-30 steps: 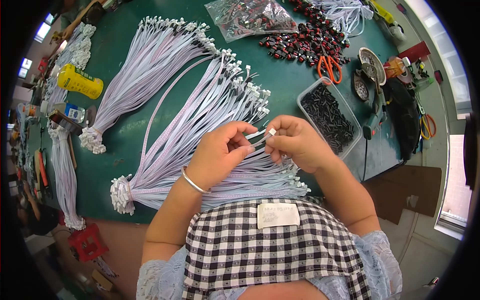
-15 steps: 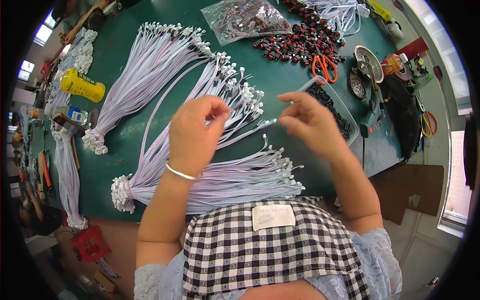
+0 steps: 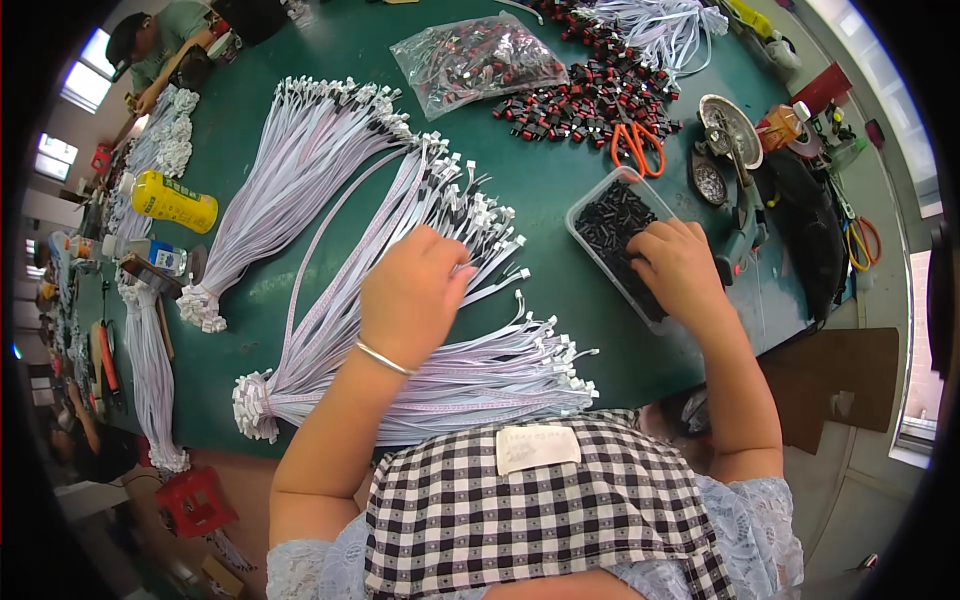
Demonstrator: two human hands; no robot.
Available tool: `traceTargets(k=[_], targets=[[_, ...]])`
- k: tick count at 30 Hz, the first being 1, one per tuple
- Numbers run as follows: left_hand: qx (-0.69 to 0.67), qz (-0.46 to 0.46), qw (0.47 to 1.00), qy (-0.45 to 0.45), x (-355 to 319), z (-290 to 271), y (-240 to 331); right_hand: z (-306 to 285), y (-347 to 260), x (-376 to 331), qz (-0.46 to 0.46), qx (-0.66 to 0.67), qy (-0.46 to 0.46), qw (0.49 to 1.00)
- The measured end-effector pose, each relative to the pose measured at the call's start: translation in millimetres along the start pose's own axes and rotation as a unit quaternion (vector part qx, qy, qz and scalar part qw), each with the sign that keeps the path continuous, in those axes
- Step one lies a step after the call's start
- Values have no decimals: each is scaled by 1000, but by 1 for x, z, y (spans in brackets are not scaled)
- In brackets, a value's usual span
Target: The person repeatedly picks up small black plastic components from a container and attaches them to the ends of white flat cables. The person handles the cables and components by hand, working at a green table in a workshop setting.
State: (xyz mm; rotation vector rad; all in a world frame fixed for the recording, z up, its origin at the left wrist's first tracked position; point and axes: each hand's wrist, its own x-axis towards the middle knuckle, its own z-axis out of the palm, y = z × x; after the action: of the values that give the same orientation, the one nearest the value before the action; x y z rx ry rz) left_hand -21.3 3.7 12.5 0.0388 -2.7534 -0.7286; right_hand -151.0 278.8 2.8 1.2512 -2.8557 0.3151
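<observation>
My left hand (image 3: pixel 412 292) hovers over a fanned bundle of flat white cables (image 3: pixel 345 270). Its fingers are curled with the thumb against them; whatever they hold, if anything, is hidden. Small white connectors (image 3: pixel 490 215) tip the cables, with dark sleeves near some ends. To the right, my right hand (image 3: pixel 684 268) dips its curled fingertips into a clear plastic box (image 3: pixel 590 243) of short black tube pieces (image 3: pixel 612 215). The fingertips touch the pieces, but what lies between them cannot be seen. Nearest me, part of the cable bundle (image 3: pixel 490 370) runs below my left wrist.
Another cable bundle (image 3: pixel 290 180) lies at the left, near a yellow bottle (image 3: pixel 175 201). Beyond the box are orange-handled scissors (image 3: pixel 638 150), a pile of red-and-black parts (image 3: pixel 600 105) and a clear bag (image 3: pixel 475 62). A green glue gun (image 3: pixel 740 240) stands right. Another person (image 3: pixel 170 45) sits far left.
My right hand has moved right and down from above the cable ends into the box. My left hand has shifted slightly right and nearer me. The view has tilted a little.
</observation>
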Motion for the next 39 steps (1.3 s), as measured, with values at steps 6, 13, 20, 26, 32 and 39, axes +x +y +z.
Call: traceTargets(k=[6,13,20,26,32,39], targets=[[93,112,989,-31,15,20,12,-8,4,-2,-42,2,-25,999],[89,115,989,-23,18,28,10,-3,2,-3,-31,-6,-10,999],[-333,-137,917,-171,-6,2,30,-6,2,-1,-42,-26,63,997],[-564,-265,762,-175,-22,16,24,-21,-21,-10,-143,27,65,987],[-621,-290,703,-188,-21,18,19,-42,-72,-27,-407,243,-165,865],[-622,-275,708,-192,-18,15,18,-20,-69,-30,-268,497,-271,780]])
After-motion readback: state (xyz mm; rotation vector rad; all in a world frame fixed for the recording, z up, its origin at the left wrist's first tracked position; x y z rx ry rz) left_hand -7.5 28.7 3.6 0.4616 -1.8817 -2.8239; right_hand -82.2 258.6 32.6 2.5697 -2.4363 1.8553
